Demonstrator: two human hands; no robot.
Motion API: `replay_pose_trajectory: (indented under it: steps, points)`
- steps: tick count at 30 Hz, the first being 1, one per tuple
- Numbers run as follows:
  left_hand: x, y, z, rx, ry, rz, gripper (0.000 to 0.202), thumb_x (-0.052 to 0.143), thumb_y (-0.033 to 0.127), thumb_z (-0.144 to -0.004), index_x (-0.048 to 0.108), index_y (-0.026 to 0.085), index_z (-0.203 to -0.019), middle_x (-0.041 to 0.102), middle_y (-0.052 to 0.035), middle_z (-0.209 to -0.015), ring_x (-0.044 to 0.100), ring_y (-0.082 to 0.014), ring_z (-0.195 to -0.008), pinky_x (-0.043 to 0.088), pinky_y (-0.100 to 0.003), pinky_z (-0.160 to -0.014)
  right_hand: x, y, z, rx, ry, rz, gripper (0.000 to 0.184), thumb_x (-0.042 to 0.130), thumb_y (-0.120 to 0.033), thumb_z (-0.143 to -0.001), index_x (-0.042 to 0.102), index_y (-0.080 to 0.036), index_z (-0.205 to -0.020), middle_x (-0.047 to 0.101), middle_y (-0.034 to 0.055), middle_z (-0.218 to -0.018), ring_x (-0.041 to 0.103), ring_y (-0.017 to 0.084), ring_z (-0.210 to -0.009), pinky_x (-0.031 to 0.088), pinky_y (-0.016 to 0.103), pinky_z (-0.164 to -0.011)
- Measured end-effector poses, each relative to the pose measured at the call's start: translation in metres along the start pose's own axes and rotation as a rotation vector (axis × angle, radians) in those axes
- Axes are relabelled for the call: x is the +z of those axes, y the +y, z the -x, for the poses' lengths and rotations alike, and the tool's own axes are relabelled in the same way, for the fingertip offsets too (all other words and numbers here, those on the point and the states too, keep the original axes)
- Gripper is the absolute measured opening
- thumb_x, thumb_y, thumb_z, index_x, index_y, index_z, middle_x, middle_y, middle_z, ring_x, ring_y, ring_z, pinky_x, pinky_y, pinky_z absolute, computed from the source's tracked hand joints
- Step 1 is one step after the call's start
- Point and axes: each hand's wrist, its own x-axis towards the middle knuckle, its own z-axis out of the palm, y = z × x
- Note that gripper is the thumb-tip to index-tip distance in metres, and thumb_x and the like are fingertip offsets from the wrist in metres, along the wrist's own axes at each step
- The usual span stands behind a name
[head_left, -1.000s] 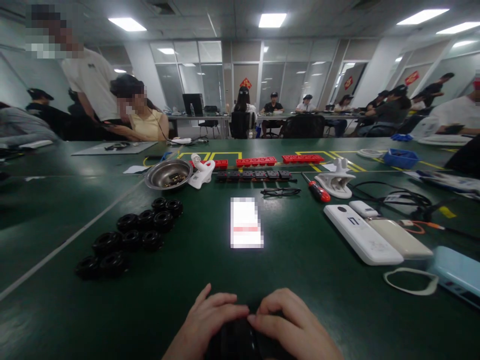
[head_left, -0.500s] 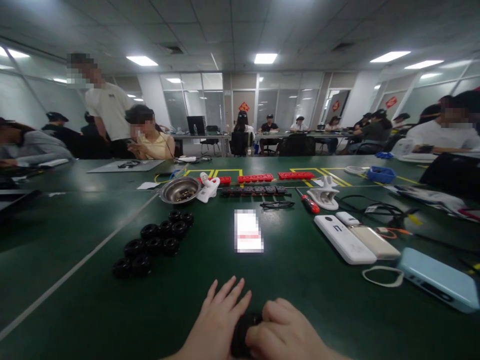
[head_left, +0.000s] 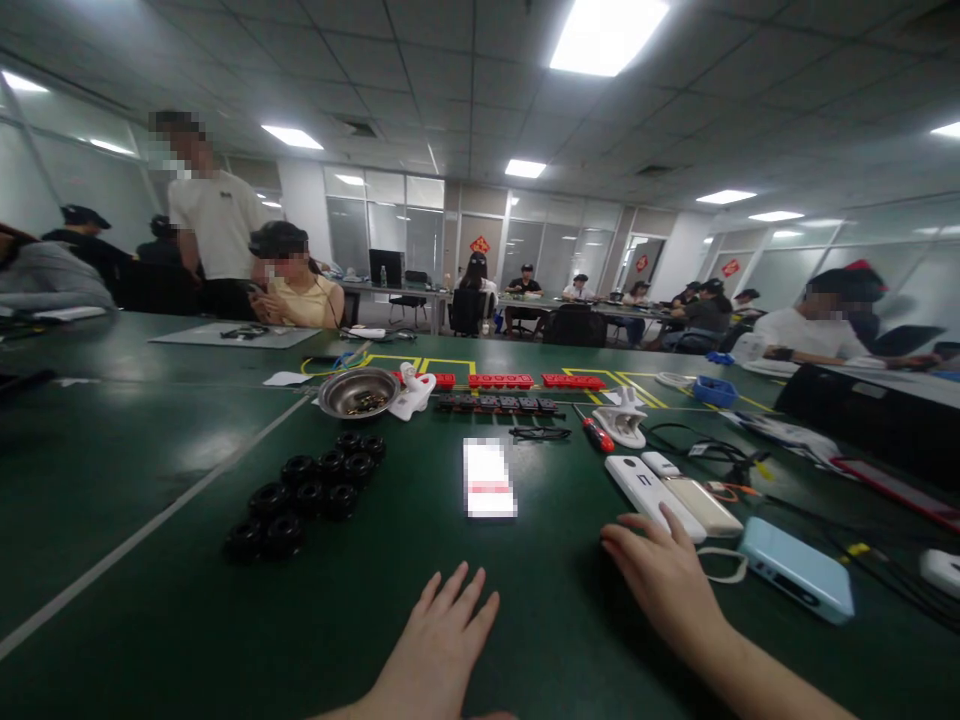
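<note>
My left hand [head_left: 442, 640] lies over the green table at the bottom centre, fingers spread, palm down; nothing shows in it. Off to the right, my right hand [head_left: 664, 575] is open with its fingers apart, close to a white power bank [head_left: 649, 488]. Whether it touches the power bank, I cannot tell. Several black ring-shaped wheels [head_left: 300, 497] are grouped on the left. A phone [head_left: 489, 478] with a bright, blurred-out screen lies ahead of my hands. The black wheel from between my hands is no longer in view.
Beyond the phone are a metal bowl [head_left: 358, 395] of small parts, red strips [head_left: 500, 381], a black row of parts [head_left: 499, 405] and a red screwdriver [head_left: 598, 433]. On the right lie a light blue box [head_left: 799, 565] and cables [head_left: 697, 445]. People sit around.
My right hand has left the black wheel and swung right, opening its fingers. The left hand stays spread. The camera view has tilted and turned slightly right.
</note>
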Motion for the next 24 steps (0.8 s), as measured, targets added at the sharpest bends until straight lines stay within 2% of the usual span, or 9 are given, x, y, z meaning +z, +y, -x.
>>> replay_pose_trajectory:
  steps: [3, 9, 14, 17, 20, 22, 24]
  points:
    - [-0.002, 0.003, -0.001, -0.012, -0.043, -0.003, 0.083, 0.044, 0.066, -0.068, 0.027, 0.017, -0.133, 0.022, -0.0167, -0.141, 0.017, -0.0358, -0.129, 0.016, -0.06, -0.1, 0.017, 0.011, -0.028, 0.178, -0.138, -0.064, 0.021, 0.042, -0.019, -0.087, 0.058, -0.014, -0.098, 0.063, 0.0115, -0.096, 0.055, 0.024, -0.093, 0.031, 0.047, -0.093]
    - [-0.003, 0.002, -0.008, -0.061, -0.114, -0.003, 0.084, 0.044, 0.066, -0.068, 0.028, 0.014, -0.133, 0.02, -0.0193, -0.141, 0.013, -0.0372, -0.129, 0.013, -0.06, -0.1, 0.06, 0.007, -0.099, 0.239, -0.205, -0.133, 0.025, 0.047, -0.017, -0.085, 0.052, -0.012, -0.11, 0.059, 0.011, -0.105, 0.052, 0.02, -0.102, 0.037, 0.037, -0.091]
    - [0.006, -0.006, -0.009, -0.034, -0.062, 0.032, 0.084, 0.048, 0.065, -0.066, 0.031, 0.015, -0.132, 0.024, -0.0197, -0.14, 0.016, -0.0388, -0.128, 0.015, -0.063, -0.098, 0.083, 0.013, -0.137, 0.302, -0.281, -0.182, 0.026, 0.048, -0.028, -0.087, 0.05, -0.015, -0.109, 0.057, 0.006, -0.103, 0.057, 0.019, -0.09, 0.045, 0.04, -0.079]
    - [0.008, -0.002, -0.008, -0.028, 0.093, 0.045, 0.068, 0.05, 0.061, -0.069, 0.044, 0.022, -0.125, 0.034, -0.0152, -0.138, 0.023, -0.0376, -0.127, 0.016, -0.063, -0.097, 0.077, 0.011, -0.134, 0.311, -0.305, -0.205, 0.026, 0.048, -0.028, -0.087, 0.05, -0.015, -0.11, 0.057, 0.006, -0.102, 0.057, 0.019, -0.09, 0.045, 0.04, -0.078]
    - [0.01, 0.008, -0.002, 0.063, 0.273, 0.147, 0.041, 0.05, 0.05, -0.076, 0.057, 0.029, -0.11, 0.046, -0.0068, -0.132, 0.028, -0.0324, -0.127, 0.013, -0.059, -0.102, 0.051, 0.003, -0.108, 0.289, -0.323, -0.232, 0.026, 0.048, -0.021, -0.086, 0.05, -0.013, -0.11, 0.059, 0.0077, -0.094, 0.057, 0.02, -0.088, 0.044, 0.036, -0.079]
    - [0.018, 0.018, 0.006, 0.149, 0.253, 0.395, 0.028, 0.048, 0.042, -0.081, 0.061, 0.032, -0.103, 0.053, -0.0022, -0.126, 0.032, -0.0278, -0.125, 0.014, -0.052, -0.105, 0.027, -0.004, -0.077, 0.26, -0.333, -0.254, 0.027, 0.048, -0.016, -0.083, 0.051, -0.013, -0.11, 0.06, 0.0097, -0.092, 0.056, 0.019, -0.089, 0.044, 0.03, -0.079]
    - [0.034, 0.03, 0.018, 0.18, 0.118, 0.771, 0.025, 0.045, 0.037, -0.084, 0.061, 0.028, -0.101, 0.056, -0.0018, -0.119, 0.04, -0.0244, -0.12, 0.025, -0.046, -0.103, 0.002, -0.01, -0.037, 0.232, -0.347, -0.275, 0.028, 0.047, -0.014, -0.082, 0.053, -0.015, -0.11, 0.06, 0.0093, -0.095, 0.057, 0.018, -0.088, 0.044, 0.026, -0.079]
